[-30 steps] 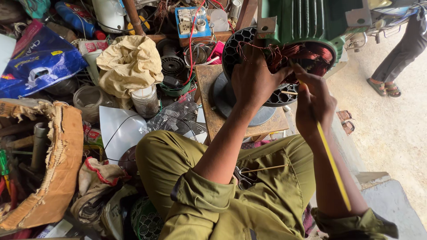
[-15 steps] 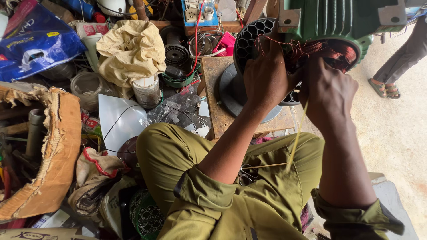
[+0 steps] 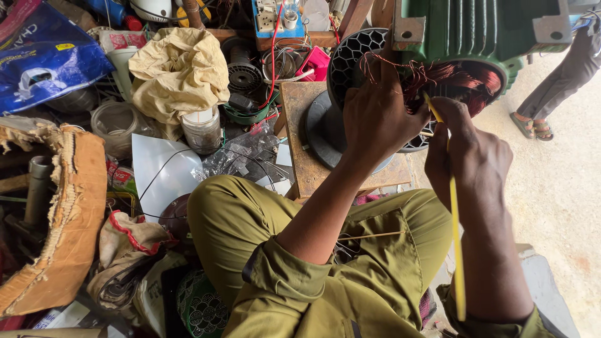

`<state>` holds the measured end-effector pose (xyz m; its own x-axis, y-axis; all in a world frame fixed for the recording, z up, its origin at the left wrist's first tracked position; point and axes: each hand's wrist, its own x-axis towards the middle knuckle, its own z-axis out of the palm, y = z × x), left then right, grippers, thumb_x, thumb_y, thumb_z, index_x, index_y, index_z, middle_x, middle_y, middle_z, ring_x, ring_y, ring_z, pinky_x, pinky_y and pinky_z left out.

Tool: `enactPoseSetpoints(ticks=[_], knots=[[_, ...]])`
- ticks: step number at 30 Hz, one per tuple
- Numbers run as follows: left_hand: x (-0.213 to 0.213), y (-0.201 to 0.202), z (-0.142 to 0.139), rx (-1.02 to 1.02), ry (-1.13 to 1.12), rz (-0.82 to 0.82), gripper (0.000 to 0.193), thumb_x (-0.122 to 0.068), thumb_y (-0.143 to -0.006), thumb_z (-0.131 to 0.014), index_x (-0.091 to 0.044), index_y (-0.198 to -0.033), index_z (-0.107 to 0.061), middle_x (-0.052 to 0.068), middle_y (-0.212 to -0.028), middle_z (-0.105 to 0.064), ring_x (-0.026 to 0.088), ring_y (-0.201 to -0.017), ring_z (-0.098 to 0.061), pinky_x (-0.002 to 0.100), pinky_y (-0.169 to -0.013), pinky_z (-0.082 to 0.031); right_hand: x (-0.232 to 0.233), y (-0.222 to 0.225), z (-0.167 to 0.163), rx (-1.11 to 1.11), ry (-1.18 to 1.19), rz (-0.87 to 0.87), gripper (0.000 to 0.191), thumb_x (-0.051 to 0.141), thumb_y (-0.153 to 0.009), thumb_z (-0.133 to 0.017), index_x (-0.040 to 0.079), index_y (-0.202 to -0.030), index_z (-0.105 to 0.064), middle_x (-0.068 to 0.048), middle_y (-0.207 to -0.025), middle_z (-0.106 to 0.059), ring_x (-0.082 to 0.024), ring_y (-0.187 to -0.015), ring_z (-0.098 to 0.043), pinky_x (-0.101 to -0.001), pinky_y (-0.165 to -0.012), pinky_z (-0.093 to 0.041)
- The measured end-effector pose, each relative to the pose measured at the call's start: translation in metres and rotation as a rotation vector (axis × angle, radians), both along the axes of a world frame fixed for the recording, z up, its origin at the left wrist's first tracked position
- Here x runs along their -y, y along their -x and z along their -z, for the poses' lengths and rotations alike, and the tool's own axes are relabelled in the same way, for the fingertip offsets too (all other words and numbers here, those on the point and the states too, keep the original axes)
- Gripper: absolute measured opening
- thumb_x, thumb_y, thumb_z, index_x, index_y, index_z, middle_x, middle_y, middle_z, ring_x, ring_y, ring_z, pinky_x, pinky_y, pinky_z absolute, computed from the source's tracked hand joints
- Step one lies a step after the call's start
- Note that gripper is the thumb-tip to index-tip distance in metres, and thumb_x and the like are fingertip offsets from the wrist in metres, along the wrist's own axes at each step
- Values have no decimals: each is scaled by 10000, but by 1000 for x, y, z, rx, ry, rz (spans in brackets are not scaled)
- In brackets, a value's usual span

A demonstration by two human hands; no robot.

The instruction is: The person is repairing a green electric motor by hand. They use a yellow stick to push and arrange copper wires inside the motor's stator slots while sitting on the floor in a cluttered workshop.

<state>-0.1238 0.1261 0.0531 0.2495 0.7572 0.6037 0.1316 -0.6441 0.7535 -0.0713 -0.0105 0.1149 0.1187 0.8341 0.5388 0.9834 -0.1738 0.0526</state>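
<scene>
At upper right of the frame, a seated person in olive clothing works on a green electric motor with exposed copper windings. The left hand presses against the open end of the motor, fingers curled into the wire. The right hand pinches a long yellow strip, its tip at the windings. The motor rests on a wooden board; a cloth bundle sits at upper left.
</scene>
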Motion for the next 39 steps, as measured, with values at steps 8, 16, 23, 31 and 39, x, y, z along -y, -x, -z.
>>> enactPoseSetpoints(ticks=[8, 16, 23, 31, 39], knots=[[-2, -2, 9, -9, 28, 48, 1001, -403, -750, -836, 45, -1512, -364, 153, -1084, -673, 322, -977, -708, 467, -810, -546, -18, 12, 15, 17, 71, 228, 255, 53, -1066, -623, 68, -1309, -543, -104, -681, -632, -294, -505, -585, -443, -505, -408], [-2, -3, 8, -39, 30, 60, 909, -346, -716, -833, 15, -1428, -398, 166, -1135, -670, 317, -1016, -711, 455, -830, -564, -18, -9, 12, -115, -56, 36, 245, -18, -1027, -580, 35, -1267, -565, -173, -921, -730, -351, -617, -670, -437, -577, -507], [2, 1, -2, 12, 66, 51, 1113, -321, -667, -837, 48, -1556, -278, 206, -1197, -632, 323, -1000, -711, 434, -825, -581, -10, -16, -16, -78, 81, -87, 279, -40, -1002, -583, 25, -1271, -553, -164, -895, -719, -343, -694, -687, -429, -635, -520], [3, 3, 1, 9, 6, 27, 1194, -321, -671, -839, 66, -1583, -171, 230, -1248, -616, 340, -1041, -700, 448, -849, -550, -23, -7, -29, -74, 143, -124, 255, -113, -870, -580, -12, -1104, -571, -193, -829, -701, -344, -659, -700, -415, -597, -539], [4, -1, 5, -48, -4, 34, 1099, -287, -716, -829, 79, -1561, -228, 172, -1197, -656, 308, -1039, -710, 454, -886, -526, -12, -19, 5, -262, -18, -173, 133, -36, -1105, -621, -4, -1231, -592, -173, -1066, -752, -307, -889, -770, -370, -781, -585]])
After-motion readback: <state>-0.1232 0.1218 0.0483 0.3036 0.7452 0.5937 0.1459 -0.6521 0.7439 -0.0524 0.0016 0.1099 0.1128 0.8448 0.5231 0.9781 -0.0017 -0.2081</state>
